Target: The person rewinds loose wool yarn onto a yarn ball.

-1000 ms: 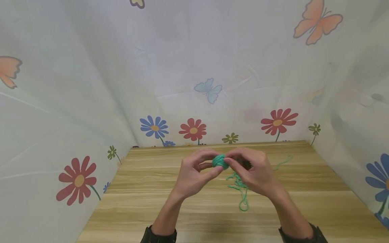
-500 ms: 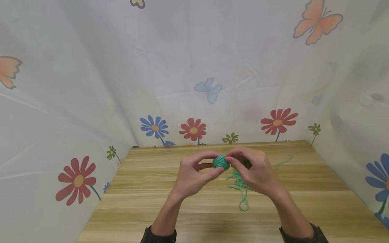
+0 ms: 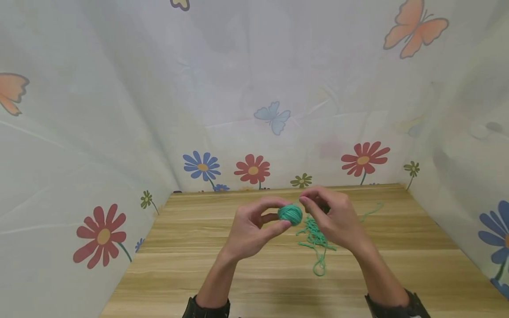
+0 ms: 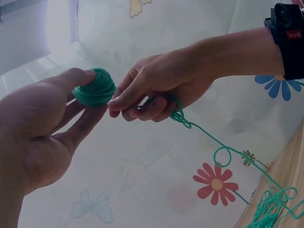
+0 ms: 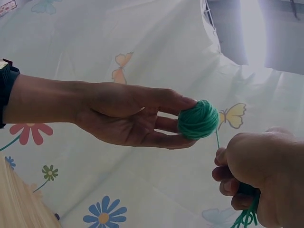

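A small ball of green yarn [image 3: 290, 214] is held above the table between the thumb and fingertips of my left hand [image 3: 249, 227]. My right hand [image 3: 334, 216] pinches the yarn strand [image 5: 218, 138] between thumb and forefinger, a short way from the ball. Its other fingers curl round a bunch of green yarn [image 4: 176, 114], which hangs out below the palm. From there the strand runs down to a loose tangle of yarn [image 3: 316, 234] on the table under the right hand.
The wooden table [image 3: 179, 265] carries the loose tangle, with a yarn loop toward the front and a tail end [image 3: 374, 210] at the right. A white curtain [image 3: 222, 66] printed with flowers and butterflies stands round the back and sides.
My right hand has moved slightly up and right, away from the ball, drawing a short length of strand between them. The ball has turned in my left fingers.
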Demonstrator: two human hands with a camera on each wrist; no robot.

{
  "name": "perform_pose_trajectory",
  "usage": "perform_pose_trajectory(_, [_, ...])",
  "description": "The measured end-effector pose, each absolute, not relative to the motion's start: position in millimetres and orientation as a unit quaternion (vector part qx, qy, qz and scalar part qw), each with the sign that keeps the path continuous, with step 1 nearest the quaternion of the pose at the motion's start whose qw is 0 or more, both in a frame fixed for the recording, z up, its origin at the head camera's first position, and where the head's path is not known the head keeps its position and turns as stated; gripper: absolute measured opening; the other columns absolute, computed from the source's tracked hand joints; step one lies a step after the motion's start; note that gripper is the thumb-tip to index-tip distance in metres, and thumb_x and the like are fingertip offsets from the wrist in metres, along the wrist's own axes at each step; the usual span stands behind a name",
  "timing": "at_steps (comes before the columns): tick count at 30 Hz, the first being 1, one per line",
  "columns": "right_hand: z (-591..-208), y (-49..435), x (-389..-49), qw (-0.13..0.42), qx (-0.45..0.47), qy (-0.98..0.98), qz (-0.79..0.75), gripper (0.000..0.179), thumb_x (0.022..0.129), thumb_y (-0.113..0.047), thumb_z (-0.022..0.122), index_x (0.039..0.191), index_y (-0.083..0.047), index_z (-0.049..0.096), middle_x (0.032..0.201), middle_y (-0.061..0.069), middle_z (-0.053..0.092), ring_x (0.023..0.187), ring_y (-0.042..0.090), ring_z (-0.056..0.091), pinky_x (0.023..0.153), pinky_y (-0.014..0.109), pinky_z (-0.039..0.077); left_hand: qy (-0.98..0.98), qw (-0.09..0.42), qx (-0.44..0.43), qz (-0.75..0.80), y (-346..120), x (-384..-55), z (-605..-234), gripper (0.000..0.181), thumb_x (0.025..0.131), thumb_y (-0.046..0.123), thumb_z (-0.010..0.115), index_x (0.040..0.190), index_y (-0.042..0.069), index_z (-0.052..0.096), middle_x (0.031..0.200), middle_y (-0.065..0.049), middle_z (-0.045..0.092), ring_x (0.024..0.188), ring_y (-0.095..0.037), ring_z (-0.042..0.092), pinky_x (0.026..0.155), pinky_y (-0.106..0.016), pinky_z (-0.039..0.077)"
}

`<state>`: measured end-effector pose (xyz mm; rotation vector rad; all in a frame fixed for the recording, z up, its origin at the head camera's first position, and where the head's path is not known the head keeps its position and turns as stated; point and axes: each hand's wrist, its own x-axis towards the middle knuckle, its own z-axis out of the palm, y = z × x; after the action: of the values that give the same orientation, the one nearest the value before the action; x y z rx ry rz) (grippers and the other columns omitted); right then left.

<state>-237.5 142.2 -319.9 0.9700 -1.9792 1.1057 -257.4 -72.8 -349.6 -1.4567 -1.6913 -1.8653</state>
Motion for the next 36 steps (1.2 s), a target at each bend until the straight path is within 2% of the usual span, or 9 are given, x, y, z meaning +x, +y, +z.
perform_pose_trajectory(7, [-342,145,-255,0.278,0.379,-0.778,0.417,0.02,0.089,0.009,0.073,0.104,-0.004,0.077,0.077,-0.006,0.068,0.056,0.004,0.05,0.043,0.017,0.044,-0.566,0.149,-0.51,-0.63,-74,-265,-354,0.035,0.089,-0.011,0.072,0.123,-0.014,0.062,0.113,-0.026,0.068,0.106,-0.033,0.066,0.091,-0.051,0.06])
perform_pose_trajectory(12, [-347,144,-258,0.261,0.418,-0.765,0.414,0.021,0.09,0.007,0.073,0.098,-0.011,0.077,0.068,-0.008,0.059,0.053,0.004,0.046,0.041,0.017,0.04,-0.565,0.147,-0.487,-0.65,-75,-264,-354,0.038,0.085,-0.021,0.069,0.122,-0.015,0.062,0.116,-0.029,0.065,0.109,-0.035,0.064,0.089,-0.054,0.06])
perform_pose_trajectory(17, [-343,141,-254,0.256,0.451,-0.767,0.377,0.024,0.088,0.005,0.076,0.091,-0.018,0.071,0.064,-0.011,0.052,0.052,0.003,0.044,0.042,0.015,0.038,-0.59,0.174,-0.443,-0.652,-76,-257,-345,0.037,0.084,-0.024,0.069,0.12,-0.017,0.063,0.114,-0.03,0.066,0.107,-0.034,0.066,0.09,-0.051,0.061])
perform_pose_trajectory(23, [-335,143,-242,0.2,0.476,-0.78,0.353,0.014,0.091,-0.003,0.075,0.096,-0.016,0.078,0.072,-0.013,0.062,0.059,0.0,0.05,0.049,0.011,0.045,-0.614,0.197,-0.416,-0.641,-75,-252,-338,0.034,0.085,-0.019,0.071,0.118,-0.016,0.064,0.112,-0.028,0.068,0.103,-0.035,0.068,0.092,-0.05,0.06])
perform_pose_trajectory(29, [-326,143,-229,0.213,0.527,-0.729,0.381,0.026,0.086,0.009,0.075,0.098,-0.014,0.077,0.073,-0.012,0.061,0.056,0.0,0.047,0.049,0.006,0.04,-0.623,0.207,-0.424,-0.624,-74,-254,-338,0.033,0.084,-0.019,0.073,0.116,-0.016,0.065,0.11,-0.027,0.069,0.101,-0.033,0.069,0.09,-0.049,0.061])
perform_pose_trajectory(36, [-317,145,-222,0.236,0.521,-0.688,0.446,0.037,0.076,0.024,0.072,0.099,-0.005,0.074,0.066,-0.005,0.053,0.053,0.001,0.042,0.038,0.015,0.036,-0.624,0.178,-0.463,-0.604,-72,-253,-338,0.033,0.084,-0.018,0.074,0.116,-0.014,0.068,0.109,-0.024,0.072,0.104,-0.025,0.069,0.088,-0.047,0.063])
